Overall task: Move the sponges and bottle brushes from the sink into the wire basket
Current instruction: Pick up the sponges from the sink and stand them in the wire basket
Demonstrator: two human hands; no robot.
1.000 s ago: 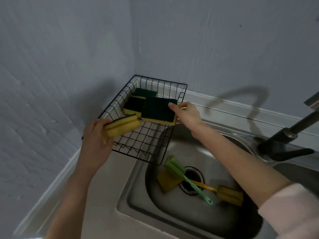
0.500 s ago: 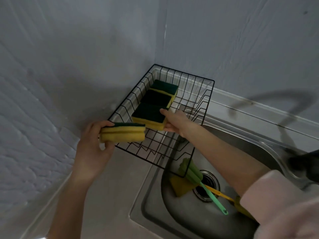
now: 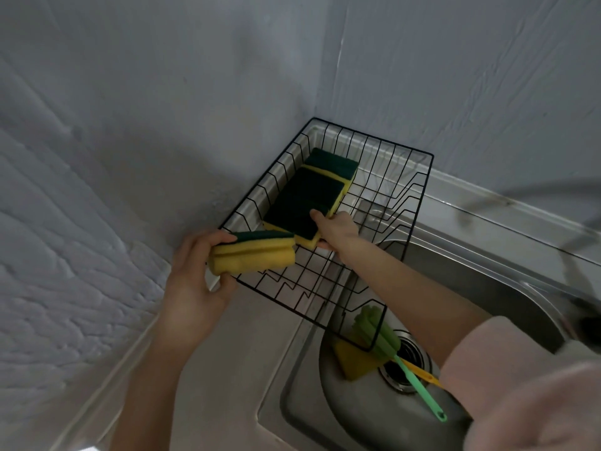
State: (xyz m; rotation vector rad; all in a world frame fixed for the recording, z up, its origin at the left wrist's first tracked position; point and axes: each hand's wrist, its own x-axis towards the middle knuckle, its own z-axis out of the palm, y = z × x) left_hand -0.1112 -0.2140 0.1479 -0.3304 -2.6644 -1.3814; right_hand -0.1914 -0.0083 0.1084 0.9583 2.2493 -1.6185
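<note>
The black wire basket (image 3: 419,203) stands in the wall corner, partly over the sink. My left hand (image 3: 192,284) grips a yellow sponge with a green pad (image 3: 252,255) at the basket's near left rim. My right hand (image 3: 336,232) reaches into the basket and holds another sponge (image 3: 292,216), green side up, low against the basket floor. Two more sponges (image 3: 331,166) lie behind it in a row. In the sink (image 3: 357,424) lie a green bottle brush (image 3: 387,343), a yellow sponge (image 3: 353,364) and the orange handle of a second brush (image 3: 422,374), its head hidden by my sleeve.
Grey walls meet in a corner right behind the basket. A steel counter strip (image 3: 211,385) runs left of the sink. A dark tap (image 3: 582,327), blurred, stands at the right edge. My pink sleeve (image 3: 527,392) covers the sink's right part.
The view has swung left and closer. My right hand has lowered its sponge into the basket beside the other two. My left hand keeps its sponge at the rim.
</note>
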